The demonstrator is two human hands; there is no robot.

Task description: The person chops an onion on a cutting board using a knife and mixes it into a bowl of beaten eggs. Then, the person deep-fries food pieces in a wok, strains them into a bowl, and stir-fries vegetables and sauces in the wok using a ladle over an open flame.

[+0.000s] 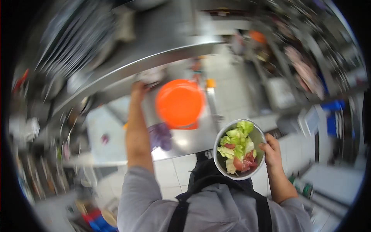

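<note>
My right hand (pixel 273 151) grips the rim of a metal bowl (pixel 260 133), its thumb over the edge. Lettuce (pixel 236 137) and pieces of red food (pixel 243 164) lie inside the bowl. My left arm stretches forward over the steel counter, and my left hand (pixel 140 88) is at the far side, next to a blurred whitish item (pixel 154 75). Motion blur hides its fingers and whether they hold anything. Between my arms, an orange round container (pixel 180 102) stands on the counter, with a purple bag (pixel 160 136) near its lower left.
A white cutting board (pixel 104 133) with a small purple piece on it lies left of my left arm. A steel shelf edge (pixel 154 58) crosses above the counter. Another steel counter (pixel 257 85) with pans and food runs along the right, beyond the tiled floor (pixel 228 85).
</note>
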